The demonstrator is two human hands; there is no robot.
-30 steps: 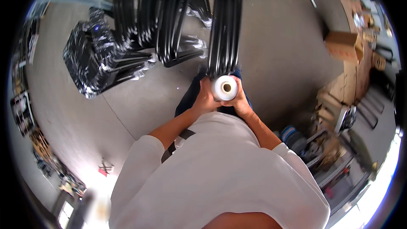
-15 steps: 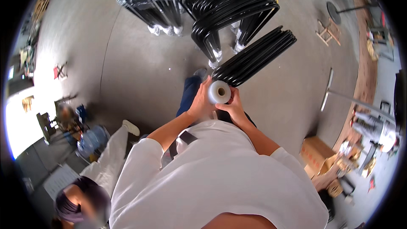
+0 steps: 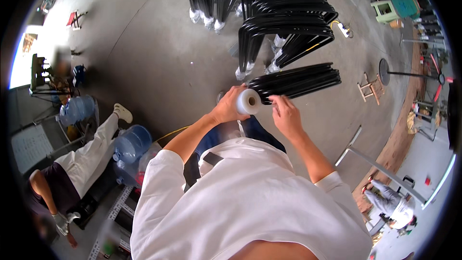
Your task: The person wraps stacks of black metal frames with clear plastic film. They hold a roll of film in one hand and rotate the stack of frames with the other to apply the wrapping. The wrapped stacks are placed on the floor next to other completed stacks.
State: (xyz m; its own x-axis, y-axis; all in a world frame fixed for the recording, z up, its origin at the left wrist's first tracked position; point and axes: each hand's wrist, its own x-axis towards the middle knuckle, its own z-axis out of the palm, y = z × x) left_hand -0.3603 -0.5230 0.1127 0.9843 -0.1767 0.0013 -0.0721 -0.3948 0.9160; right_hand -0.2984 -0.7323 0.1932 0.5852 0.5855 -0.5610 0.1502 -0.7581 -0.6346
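My left hand point(image 3: 228, 107) is wrapped round a roll of clear plastic film point(image 3: 244, 103), its cardboard core facing up. Just right of the roll, my right hand point(image 3: 286, 115) is off it, fingers loosely bent and apart. No film shows between them, though clear film would be hard to see. Beyond both hands, a bundle of black bent tubes point(image 3: 301, 82) lies on the floor, its near end close to the roll. Past it stand several black tube frames point(image 3: 288, 24) with plastic-wrapped feet.
At left are blue water jugs point(image 3: 132, 143) and a person in white trousers point(image 3: 89, 166). A wooden stool point(image 3: 370, 89), a metal bar frame point(image 3: 385, 171) and another person point(image 3: 397, 207) are at right. A power strip point(image 3: 343, 30) lies beside the frames.
My right hand has come off the roll and moved right; my left hand keeps its hold. The view has turned, so the tubes and frames appear farther right.
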